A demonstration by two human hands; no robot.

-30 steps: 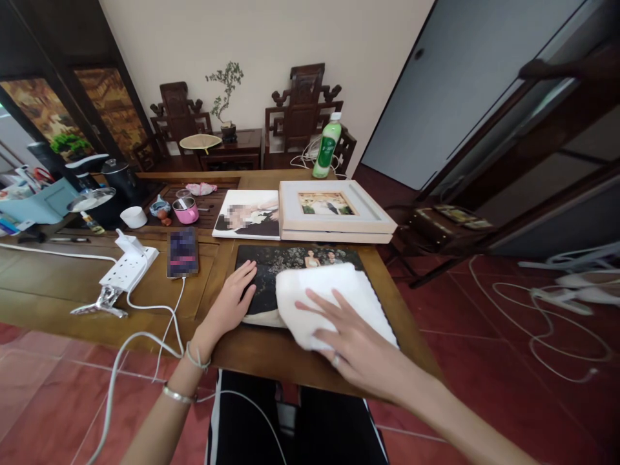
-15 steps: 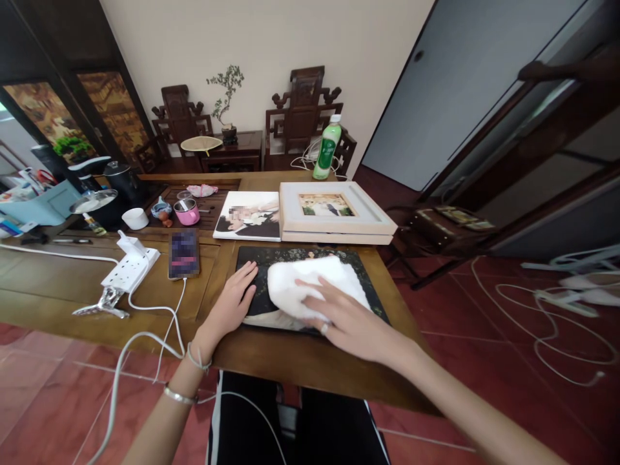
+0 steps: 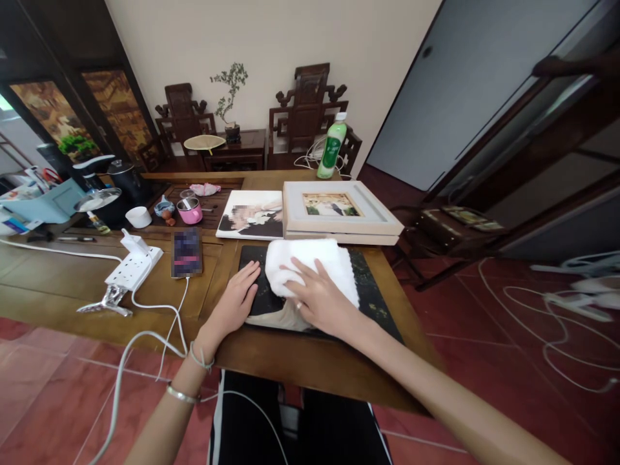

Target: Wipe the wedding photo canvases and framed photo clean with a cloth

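A dark board with a printed picture (image 3: 375, 297) lies flat near the table's front edge. My left hand (image 3: 238, 298) rests flat on its left side, fingers stretched out and holding nothing. Over the middle of the board my right hand (image 3: 322, 300) presses down on a folded white towel (image 3: 310, 255), its fingers slightly bent into the cloth. The towel covers the upper middle of the board and hides the picture beneath it. A pale printed patch shows at the board's lower edge, below the towel.
Behind the board are a photo panel (image 3: 252, 219) and a pale boxed frame (image 3: 343, 210); a green bottle (image 3: 332, 147) stands farther back. To the left lie a phone (image 3: 186, 253), a power strip (image 3: 133, 268) and cables. A pink cup (image 3: 190, 210) stands near the tea tray.
My right hand has slid the towel left and away from me across the board, uncovering more of its right side. My left hand stays in place on the board.
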